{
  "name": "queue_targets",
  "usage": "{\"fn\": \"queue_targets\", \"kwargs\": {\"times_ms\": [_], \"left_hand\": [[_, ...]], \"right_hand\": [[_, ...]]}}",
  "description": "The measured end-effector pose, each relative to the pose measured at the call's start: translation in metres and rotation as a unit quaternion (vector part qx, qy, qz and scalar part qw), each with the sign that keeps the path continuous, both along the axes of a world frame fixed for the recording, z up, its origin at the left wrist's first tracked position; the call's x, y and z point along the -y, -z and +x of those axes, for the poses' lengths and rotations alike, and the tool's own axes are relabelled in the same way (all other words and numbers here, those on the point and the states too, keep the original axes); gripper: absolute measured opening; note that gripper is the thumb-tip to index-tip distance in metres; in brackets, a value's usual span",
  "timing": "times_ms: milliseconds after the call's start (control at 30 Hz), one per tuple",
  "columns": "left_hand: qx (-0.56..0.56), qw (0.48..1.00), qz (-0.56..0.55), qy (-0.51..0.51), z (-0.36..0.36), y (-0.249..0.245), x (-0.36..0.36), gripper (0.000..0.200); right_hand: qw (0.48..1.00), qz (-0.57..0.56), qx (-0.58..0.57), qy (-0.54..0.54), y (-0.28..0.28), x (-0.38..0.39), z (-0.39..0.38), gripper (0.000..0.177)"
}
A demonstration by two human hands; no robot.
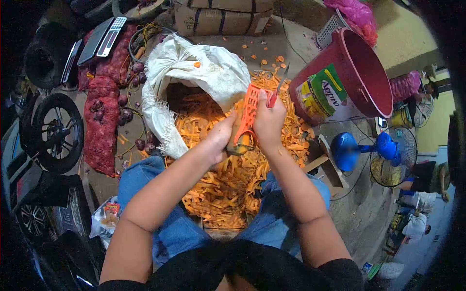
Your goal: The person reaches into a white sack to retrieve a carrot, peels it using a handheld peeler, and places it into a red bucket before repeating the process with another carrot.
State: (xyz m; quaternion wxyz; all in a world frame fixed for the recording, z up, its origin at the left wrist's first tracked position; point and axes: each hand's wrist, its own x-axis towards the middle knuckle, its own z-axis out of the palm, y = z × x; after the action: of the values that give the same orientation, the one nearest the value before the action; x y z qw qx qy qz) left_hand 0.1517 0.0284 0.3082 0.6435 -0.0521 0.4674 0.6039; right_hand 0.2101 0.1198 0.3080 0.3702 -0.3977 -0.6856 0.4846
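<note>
My left hand (221, 138) is closed round a thick carrot (241, 127), whose dark stem end points toward me. Against the carrot's right side lies an orange peeler (249, 109) with a slotted, grid-like body. My right hand (269, 121) grips this peeler, and a small red-handled knife (281, 82) also sticks out of its fist, blade pointing up and away. Beneath both hands spreads a deep heap of orange peelings (218, 186). Beyond my left hand, a white woven sack (204, 65) gapes open, with more orange pieces inside its mouth.
A large red bucket (310, 63) stands tilted in view at the right, near a blue fan (344, 150). Red mesh bags of onions (100, 131) lie at the left, with a scale (102, 41) above. Cardboard boxes (218, 22) sit behind; a motorcycle wheel (57, 133) is far left.
</note>
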Motion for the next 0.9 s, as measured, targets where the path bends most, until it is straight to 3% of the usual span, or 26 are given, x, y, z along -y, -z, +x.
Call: {"fn": "queue_targets", "kwargs": {"times_ms": [67,100,167,267,300,333,400,500,567,667,700,767,867,900], "left_hand": [[-0.008,0.999,-0.01,0.03,0.006,-0.008,0.001,0.037],[-0.016,0.998,-0.021,0.058,0.011,-0.013,0.004,0.037],[0.009,0.993,-0.012,0.113,0.017,-0.007,0.012,0.036],[0.008,0.992,0.018,0.123,0.015,-0.004,0.014,0.035],[0.031,0.994,0.028,0.096,0.007,-0.008,0.013,0.037],[0.032,0.995,0.029,0.095,-0.001,-0.001,0.009,0.037],[0.048,0.998,0.045,0.012,-0.01,0.014,0.004,0.035],[0.061,0.997,0.035,-0.041,-0.007,0.01,0.0,0.034],[0.089,0.992,0.053,-0.076,-0.002,0.007,-0.001,0.033],[0.025,0.999,0.035,-0.025,0.002,0.003,0.003,0.033],[-0.004,1.0,0.027,0.015,0.003,0.004,0.004,0.034],[-0.01,0.994,0.028,0.102,0.007,-0.007,0.012,0.034],[-0.012,0.991,0.034,0.129,0.011,-0.001,0.014,0.031],[0.018,0.994,0.04,0.098,0.009,-0.004,0.015,0.029]], "right_hand": [[0.995,0.076,-0.017,0.057,0.004,-0.014,-0.001,0.021],[0.976,0.177,0.03,0.124,0.008,-0.038,0.002,0.021],[0.968,0.154,-0.026,0.196,0.011,-0.076,0.012,0.022],[0.961,0.088,0.008,0.264,-0.004,-0.086,0.02,0.023],[0.965,-0.042,-0.029,0.259,-0.009,-0.083,0.018,0.023],[0.965,-0.041,-0.029,0.257,-0.011,-0.075,0.015,0.023],[0.972,-0.136,-0.121,0.146,-0.015,-0.05,0.005,0.022],[0.992,-0.088,-0.063,0.067,-0.019,-0.002,-0.003,0.021],[0.998,0.032,-0.032,-0.035,-0.003,0.013,-0.006,0.022],[0.998,0.062,0.002,-0.01,-0.001,0.008,-0.005,0.022],[0.988,0.144,0.044,0.038,-0.001,-0.001,-0.004,0.023],[0.979,0.174,0.008,0.105,0.005,-0.046,0.003,0.022],[0.968,0.179,-0.002,0.174,0.002,-0.081,0.018,0.021],[0.976,0.099,-0.034,0.193,0.0,-0.083,0.019,0.021]]}}
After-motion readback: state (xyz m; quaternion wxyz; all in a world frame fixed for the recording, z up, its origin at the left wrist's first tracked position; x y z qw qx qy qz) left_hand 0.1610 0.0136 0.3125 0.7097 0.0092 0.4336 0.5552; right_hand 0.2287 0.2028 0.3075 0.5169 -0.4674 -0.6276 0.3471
